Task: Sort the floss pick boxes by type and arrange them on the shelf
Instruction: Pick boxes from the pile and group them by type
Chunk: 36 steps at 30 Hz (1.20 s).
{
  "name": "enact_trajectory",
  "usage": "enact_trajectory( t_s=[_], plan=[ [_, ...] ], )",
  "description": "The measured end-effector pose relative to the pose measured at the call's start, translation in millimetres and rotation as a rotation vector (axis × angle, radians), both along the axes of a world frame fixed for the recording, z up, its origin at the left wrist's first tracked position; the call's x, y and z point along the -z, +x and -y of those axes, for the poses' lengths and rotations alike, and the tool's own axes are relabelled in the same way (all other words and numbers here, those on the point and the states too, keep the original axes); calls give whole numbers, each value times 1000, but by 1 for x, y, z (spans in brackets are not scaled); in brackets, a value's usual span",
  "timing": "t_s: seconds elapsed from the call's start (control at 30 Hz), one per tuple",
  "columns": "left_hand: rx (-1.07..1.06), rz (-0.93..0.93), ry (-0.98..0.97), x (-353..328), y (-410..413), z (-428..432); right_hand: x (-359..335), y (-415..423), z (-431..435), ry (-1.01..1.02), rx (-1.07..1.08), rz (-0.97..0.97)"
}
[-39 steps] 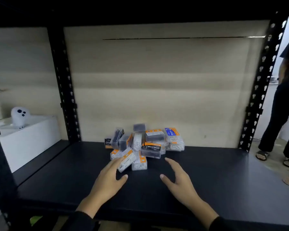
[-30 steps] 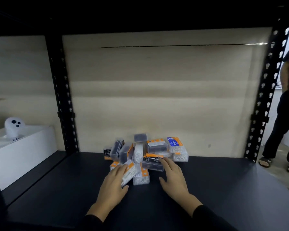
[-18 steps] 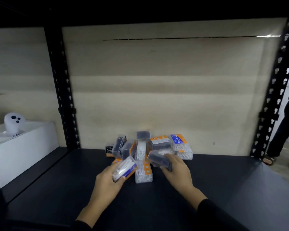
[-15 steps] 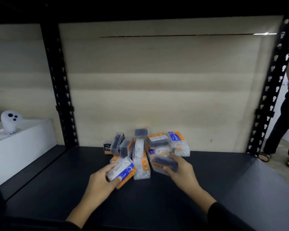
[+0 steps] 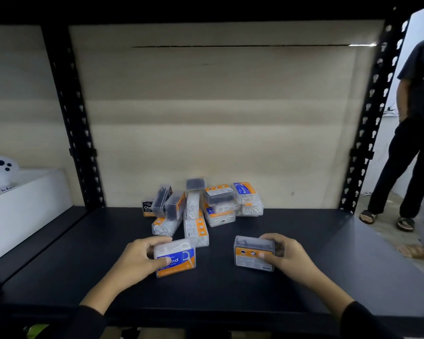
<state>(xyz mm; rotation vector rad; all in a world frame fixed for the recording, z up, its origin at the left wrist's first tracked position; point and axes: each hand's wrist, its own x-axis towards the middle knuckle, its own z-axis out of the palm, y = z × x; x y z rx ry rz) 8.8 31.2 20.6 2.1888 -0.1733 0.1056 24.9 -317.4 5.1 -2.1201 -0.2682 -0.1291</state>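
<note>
Left hand (image 5: 137,259): curled round the white-pick box (image 5: 175,259), the one with the blue and orange "Round" label, in front of the pile (image 5: 201,209) and slightly to its left.
Right hand (image 5: 287,255): thumb and fingers clasp the dark-pick box (image 5: 253,253), in front of the pile and to its right, well apart from the other held box.
Shelf (image 5: 230,294): whether either held box rests on the dark board or hangs just over it, I cannot tell.
Pile: a jumbled heap against the back panel, white-pick and dark-pick boxes mixed, some flat, some on edge; a box lettered "Cha" (image 5: 147,209) stands at the pile's left end.
Done: one box of each type looks pulled out, and going by where they are held, one type may be meant for each side of the pile.
Left: nearly everything; no row has been started on either side of the pile, and the heap is unsorted.
Change: 1.3 s ago both hands were flat and empty before the pile; 0.5 s ago each was lifting a box at the pile's front edge; both boxes now sit nearer the person and wider apart.
</note>
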Motion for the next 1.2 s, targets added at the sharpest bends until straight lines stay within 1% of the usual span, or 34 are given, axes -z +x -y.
enact_trajectory(
  t_s=[0.1, 0.2, 0.27, 0.33, 0.43, 0.63, 0.73, 0.87, 0.93, 0.97, 1.0, 1.07, 1.1, 1.13, 1.2],
  plan=[
    [34, -15, 22, -3, 1, 4, 1, -3, 5, -17, 23, 16],
    [46, -17, 23, -3, 1, 8, 1, -8, 6, -74, 91, 127],
    [46, -20, 14, -3, 1, 9, 2, -12, 4, -147, 78, 217],
    [43, -25, 9, -2, 2, 9, 5, -14, 3, -262, 23, 281],
    [39, -28, -1, -2, 3, 9, 10, -16, 5, -372, -53, 250],
    [46, -31, 0, -1, 4, 9, 0, -11, 9, -417, -88, 187],
    [47, -35, -13, 0, 4, 9, -7, -12, 3, -497, -13, 197],
    [51, -34, -19, 1, 4, 9, -14, -16, -9, -411, 64, 156],
    [52, -32, -14, 1, 4, 8, -15, -12, -9, -430, 72, 185],
    [51, -32, -15, 2, 4, 7, -16, -10, -8, -437, 27, 190],
    [52, -33, -17, 2, 4, 7, -17, -7, -6, -432, -54, 156],
    [60, -36, -19, 2, 4, 9, -21, -6, -6, -432, -245, -16],
    [67, -41, -17, 1, 4, 10, -22, -5, -7, -468, -321, -88],
    [74, -46, -16, 1, 4, 12, -21, -4, -6, -539, -367, -109],
    [92, -56, -13, 0, 5, 17, -19, -1, -5, -700, -339, -38]
  ],
)
